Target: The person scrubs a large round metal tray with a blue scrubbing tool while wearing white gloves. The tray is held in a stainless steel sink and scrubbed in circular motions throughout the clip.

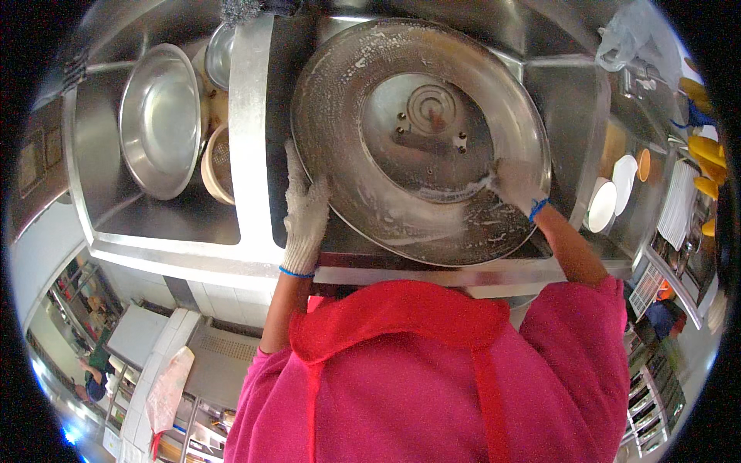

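Note:
A wide, round metal lid or basin [347, 75] leans in the sink compartment before me, streaked with soap suds. Its recessed middle [428, 139] shows concentric rings and several rivets. My left hand [307, 214], in a white knit glove with a blue cuff, steadies the left rim, thumb against the edge and fingers outside it. Inside the lower right part, my right hand [515, 182] presses on the surface near the recess, also gloved and blurred. White foam or a pad shows at its fingertips; whether it grips anything is unclear.
The left compartment holds a steel basin [162, 121], a round sieve [220, 165] and a metal bowl [220, 55]. Steel wool [240, 10] lies on the back edge. At right are a white bowl [602, 205], an orange bowl [643, 165] and a plastic bag [622, 43].

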A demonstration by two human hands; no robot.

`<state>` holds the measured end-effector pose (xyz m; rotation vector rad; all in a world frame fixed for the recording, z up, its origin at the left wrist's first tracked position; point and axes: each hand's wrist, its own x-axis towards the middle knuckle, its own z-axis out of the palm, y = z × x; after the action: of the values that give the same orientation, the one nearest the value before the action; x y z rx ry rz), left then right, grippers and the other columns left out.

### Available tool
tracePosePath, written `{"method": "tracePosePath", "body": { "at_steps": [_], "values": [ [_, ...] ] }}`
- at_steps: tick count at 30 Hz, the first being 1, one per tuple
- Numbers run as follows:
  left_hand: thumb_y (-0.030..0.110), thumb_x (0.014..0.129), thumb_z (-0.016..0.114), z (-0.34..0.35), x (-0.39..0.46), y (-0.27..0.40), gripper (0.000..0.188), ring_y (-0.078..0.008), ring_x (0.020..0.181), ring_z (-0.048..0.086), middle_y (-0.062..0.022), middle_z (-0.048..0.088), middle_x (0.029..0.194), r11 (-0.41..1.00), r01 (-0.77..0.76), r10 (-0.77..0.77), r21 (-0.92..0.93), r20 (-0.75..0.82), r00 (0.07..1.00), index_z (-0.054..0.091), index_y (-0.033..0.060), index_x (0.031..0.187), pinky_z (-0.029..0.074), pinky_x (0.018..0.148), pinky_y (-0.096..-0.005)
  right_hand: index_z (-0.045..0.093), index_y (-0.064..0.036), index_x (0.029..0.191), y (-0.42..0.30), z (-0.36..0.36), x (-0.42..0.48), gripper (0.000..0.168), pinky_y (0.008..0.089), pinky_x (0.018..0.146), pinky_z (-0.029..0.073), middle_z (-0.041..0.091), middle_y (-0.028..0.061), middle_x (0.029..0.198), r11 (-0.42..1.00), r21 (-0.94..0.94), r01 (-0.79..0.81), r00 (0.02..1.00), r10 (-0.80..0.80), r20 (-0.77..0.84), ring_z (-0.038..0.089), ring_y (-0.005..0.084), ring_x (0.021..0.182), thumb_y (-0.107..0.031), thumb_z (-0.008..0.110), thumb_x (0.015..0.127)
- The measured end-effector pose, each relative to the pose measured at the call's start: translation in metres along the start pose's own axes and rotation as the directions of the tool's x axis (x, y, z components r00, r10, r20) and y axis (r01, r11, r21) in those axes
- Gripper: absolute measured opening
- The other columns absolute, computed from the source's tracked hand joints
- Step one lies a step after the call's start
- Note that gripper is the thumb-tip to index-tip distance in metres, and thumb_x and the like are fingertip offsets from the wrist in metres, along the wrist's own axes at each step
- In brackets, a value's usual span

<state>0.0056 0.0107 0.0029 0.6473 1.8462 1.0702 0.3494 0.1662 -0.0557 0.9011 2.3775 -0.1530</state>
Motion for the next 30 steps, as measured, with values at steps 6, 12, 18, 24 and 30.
{"method": "tracePosePath", "body": {
  "at_steps": [6, 12, 18, 24, 30],
  "values": [
    [-0.003, 0.078, 0.040, 0.001, 0.002, 0.005, 0.070, -0.0233, 0.114, 0.042, -0.0178, 0.038, 0.130, 0.999, 0.049, -0.049, -0.013, 0.003, 0.999, 0.007, 0.0082, 0.139, 0.034, 0.093, -0.0287, 0.062, -0.005, 0.086, 0.054, 0.023, 0.101, 0.024, 0.0406, 0.064, 0.047, 0.061, 0.0157, 0.075, 0.973, 0.060, -0.222, 0.975, 0.223, -0.010, 0.060, 0.0329, 0.078, -0.025, 0.056, 0.075],
    [-0.005, 0.075, 0.040, 0.000, 0.003, 0.006, 0.073, -0.0228, 0.115, 0.042, -0.0165, 0.037, 0.132, 1.000, -0.008, 0.008, -0.023, -0.015, 1.000, 0.007, 0.0082, 0.139, 0.034, 0.093, -0.0280, 0.059, -0.004, 0.099, 0.034, 0.001, 0.215, 0.033, 0.0414, 0.077, 0.045, 0.058, 0.0180, 0.103, 0.944, 0.270, -0.191, 0.933, 0.261, -0.249, 0.056, 0.0333, 0.094, -0.030, 0.049, 0.081],
    [-0.004, 0.076, 0.042, 0.000, 0.001, 0.018, 0.072, -0.0218, 0.119, 0.037, -0.0158, 0.033, 0.134, 0.992, 0.118, -0.118, -0.045, -0.007, 0.993, 0.008, 0.0062, 0.138, 0.030, 0.096, -0.0278, 0.057, -0.010, 0.100, -0.057, -0.033, 0.274, 0.027, 0.0483, 0.075, 0.043, 0.058, 0.0145, 0.100, 0.949, 0.257, 0.184, 0.943, -0.097, -0.318, 0.054, 0.0340, 0.094, -0.027, 0.048, 0.080],
    [-0.003, 0.077, 0.042, -0.003, 0.001, 0.010, 0.069, -0.0235, 0.120, 0.036, -0.0170, 0.032, 0.135, 0.997, 0.043, -0.042, 0.057, -0.008, 0.999, 0.008, 0.0041, 0.138, 0.030, 0.097, -0.0286, 0.058, -0.008, 0.098, -0.088, -0.070, 0.249, 0.027, 0.0481, 0.073, 0.044, 0.061, 0.0146, 0.090, 0.929, 0.352, 0.112, 0.985, -0.058, -0.162, 0.058, 0.0316, 0.085, -0.025, 0.046, 0.079],
    [-0.002, 0.076, 0.043, 0.000, 0.005, 0.003, 0.072, -0.0249, 0.120, 0.037, -0.0190, 0.034, 0.133, 0.999, 0.046, -0.046, 0.023, -0.010, 0.999, 0.008, 0.0061, 0.138, 0.030, 0.097, -0.0293, 0.060, -0.007, 0.102, 0.039, 0.021, 0.200, 0.042, 0.0419, 0.082, 0.042, 0.058, 0.0162, 0.105, 0.920, 0.328, -0.213, 0.922, 0.301, -0.245, 0.054, 0.0324, 0.097, -0.040, 0.042, 0.085]
  ]
}}
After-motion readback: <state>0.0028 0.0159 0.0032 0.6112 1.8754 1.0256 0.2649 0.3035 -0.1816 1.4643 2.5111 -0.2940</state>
